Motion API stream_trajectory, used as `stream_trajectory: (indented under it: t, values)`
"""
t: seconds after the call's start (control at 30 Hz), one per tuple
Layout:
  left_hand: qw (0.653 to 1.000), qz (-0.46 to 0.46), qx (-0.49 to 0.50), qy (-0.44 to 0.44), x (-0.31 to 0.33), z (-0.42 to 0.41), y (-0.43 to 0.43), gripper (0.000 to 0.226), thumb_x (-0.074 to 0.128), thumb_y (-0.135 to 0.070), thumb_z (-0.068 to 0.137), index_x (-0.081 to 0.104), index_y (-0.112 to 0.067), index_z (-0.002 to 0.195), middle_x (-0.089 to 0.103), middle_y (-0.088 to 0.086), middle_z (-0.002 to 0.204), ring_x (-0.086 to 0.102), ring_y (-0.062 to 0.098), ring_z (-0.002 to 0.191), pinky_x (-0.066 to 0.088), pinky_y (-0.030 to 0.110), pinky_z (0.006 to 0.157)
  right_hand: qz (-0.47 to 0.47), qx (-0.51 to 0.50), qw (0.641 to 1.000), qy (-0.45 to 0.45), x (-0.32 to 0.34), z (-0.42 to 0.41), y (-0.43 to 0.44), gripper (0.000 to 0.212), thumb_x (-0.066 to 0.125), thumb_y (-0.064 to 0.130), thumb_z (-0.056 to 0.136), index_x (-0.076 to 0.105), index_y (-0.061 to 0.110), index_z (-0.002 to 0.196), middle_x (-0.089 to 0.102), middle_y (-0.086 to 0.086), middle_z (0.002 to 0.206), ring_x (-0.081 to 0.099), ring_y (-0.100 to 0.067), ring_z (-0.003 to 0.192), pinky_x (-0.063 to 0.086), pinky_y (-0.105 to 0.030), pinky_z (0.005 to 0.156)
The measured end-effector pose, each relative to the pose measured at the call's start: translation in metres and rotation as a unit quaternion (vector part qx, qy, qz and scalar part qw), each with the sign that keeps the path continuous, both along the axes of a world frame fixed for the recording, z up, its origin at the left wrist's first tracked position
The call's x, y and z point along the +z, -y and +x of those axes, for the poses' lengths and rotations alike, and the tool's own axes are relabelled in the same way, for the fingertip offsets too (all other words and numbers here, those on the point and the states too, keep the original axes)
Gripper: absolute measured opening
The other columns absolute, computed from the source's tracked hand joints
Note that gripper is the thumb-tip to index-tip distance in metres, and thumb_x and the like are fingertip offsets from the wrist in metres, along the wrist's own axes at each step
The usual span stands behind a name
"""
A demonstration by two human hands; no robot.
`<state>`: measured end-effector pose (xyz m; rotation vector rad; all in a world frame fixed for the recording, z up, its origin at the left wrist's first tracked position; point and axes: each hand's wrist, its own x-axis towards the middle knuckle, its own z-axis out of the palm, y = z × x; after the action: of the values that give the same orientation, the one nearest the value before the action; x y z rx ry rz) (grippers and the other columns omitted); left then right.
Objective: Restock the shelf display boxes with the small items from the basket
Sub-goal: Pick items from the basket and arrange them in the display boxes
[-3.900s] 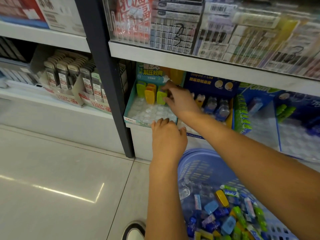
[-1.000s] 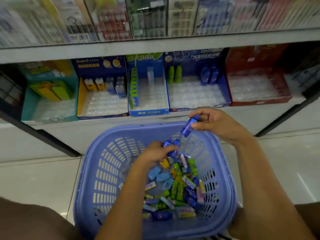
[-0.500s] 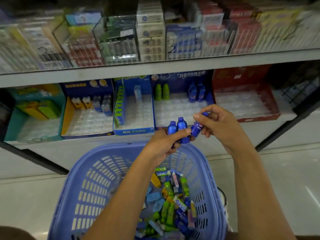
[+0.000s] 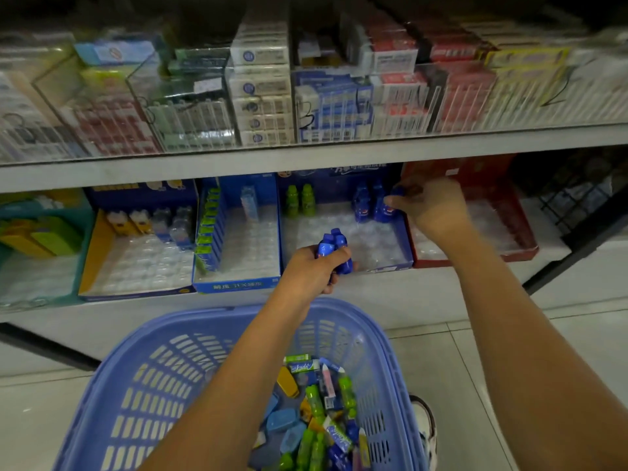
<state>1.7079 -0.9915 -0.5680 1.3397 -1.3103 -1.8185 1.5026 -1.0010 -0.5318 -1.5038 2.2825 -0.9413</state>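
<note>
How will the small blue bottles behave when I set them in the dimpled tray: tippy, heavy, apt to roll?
Probably light: the left hand grips several blue bottles at once. They're tall and narrow, so likely tippy, yet those in the clear tray stand upright. Laid down, they'd probably roll.

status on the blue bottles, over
Left grip holds spare blue bottles. Right grip pinches one bottle at blue display box back row. Nothing blocking the box.
</note>
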Motion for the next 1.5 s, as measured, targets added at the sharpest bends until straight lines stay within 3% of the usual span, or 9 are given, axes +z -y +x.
stream_trajectory:
  t: [0.33,0.53,0.67,0.8,0.93,1.07,1.2,1.37,1.5]
  values:
    - [1.0,0.015,-0.001,0.008,-0.009,0.003,0.007,0.021,0.063,-0.028,0.09,0.064,-0.008,0.097,0.067,0.022,0.11,0.043,0.01,0.052,0.033,0.02,0.044,0.079,0.084,0.984,-0.139,-0.007,-0.009,0.014,0.037,0.079,0.03,0.073,0.067,0.01,0.103,0.057,-0.015,0.118,0.052,-0.03,0.108,0.041,-0.028,0.082]
    - [0.994,0.061,-0.021,-0.085,0.0,0.007,0.003,0.027,0.064,-0.019,0.089,0.061,-0.007,0.113,0.073,0.01,0.098,0.04,0.007,0.051,0.034,0.016,0.044,0.111,0.094,0.982,-0.121,0.002,0.001,0.013,0.04,0.079,0.022,0.073,0.065,0.005,0.106,0.062,-0.014,0.111,0.053,-0.018,0.086,0.039,-0.023,0.074]
    - [0.988,0.055,-0.045,-0.136,0.008,0.014,-0.004,0.024,0.063,-0.021,0.09,0.061,-0.012,0.112,0.073,0.004,0.093,0.042,0.004,0.051,0.035,0.014,0.045,0.121,0.085,0.975,-0.164,0.007,0.01,0.008,0.044,0.071,0.027,0.082,0.057,0.007,0.118,0.055,-0.017,0.122,0.052,-0.03,0.11,0.044,-0.032,0.09]
    - [0.988,0.021,-0.055,-0.143,0.01,0.024,-0.009,0.021,0.063,-0.019,0.09,0.062,-0.012,0.11,0.074,0.002,0.094,0.041,0.004,0.053,0.035,0.014,0.048,0.027,0.147,0.987,0.062,0.021,0.033,-0.013,0.021,0.067,0.031,0.084,0.068,0.015,0.098,0.069,-0.003,0.093,0.06,-0.011,0.079,0.044,-0.01,0.058]
    - [0.988,-0.011,-0.061,-0.139,0.014,0.03,-0.013,0.016,0.061,-0.02,0.092,0.064,-0.013,0.106,0.073,0.004,0.094,0.039,0.005,0.054,0.036,0.014,0.05,0.094,0.284,0.932,0.203,0.037,0.053,-0.032,0.02,0.069,0.034,0.077,0.072,0.028,0.096,0.073,0.015,0.08,0.063,0.003,0.069,0.05,-0.009,0.064]
    - [0.991,-0.121,-0.025,-0.053,0.015,0.03,-0.012,0.013,0.07,-0.022,0.086,0.066,-0.017,0.097,0.07,0.009,0.088,0.044,0.006,0.055,0.039,0.016,0.051,0.081,0.267,0.927,0.253,0.037,0.054,-0.028,0.02,0.072,0.02,0.077,0.073,0.016,0.096,0.075,0.001,0.081,0.068,-0.006,0.071,0.052,-0.013,0.064]
    - [0.989,-0.146,0.027,-0.026,0.012,0.029,-0.008,0.016,0.077,-0.023,0.079,0.06,-0.02,0.079,0.048,-0.016,0.054,0.042,0.003,0.049,0.041,0.013,0.047,0.087,0.242,0.921,0.292,0.037,0.056,-0.022,0.025,0.076,0.016,0.071,0.073,0.01,0.094,0.075,-0.005,0.084,0.072,-0.013,0.08,0.054,-0.013,0.065]
    - [0.994,-0.082,0.055,-0.042,0.006,0.026,-0.004,0.019,0.068,-0.024,0.087,0.063,-0.006,0.092,0.049,0.011,0.077,0.038,0.014,0.06,0.037,0.024,0.053,0.022,0.146,0.962,0.23,0.032,0.055,-0.003,0.015,0.076,0.02,0.076,0.074,0.016,0.09,0.075,-0.006,0.089,0.07,-0.01,0.075,0.055,-0.021,0.069]
    - [0.997,-0.028,0.045,-0.056,0.003,0.024,-0.004,0.008,0.056,-0.02,0.095,0.063,-0.017,0.091,0.069,0.003,0.086,0.044,0.01,0.056,0.04,0.021,0.053,-0.083,0.063,0.989,0.106,0.018,0.052,0.031,0.023,0.074,0.014,0.079,0.069,0.003,0.098,0.066,-0.004,0.098,0.059,-0.013,0.09,0.04,-0.009,0.072]
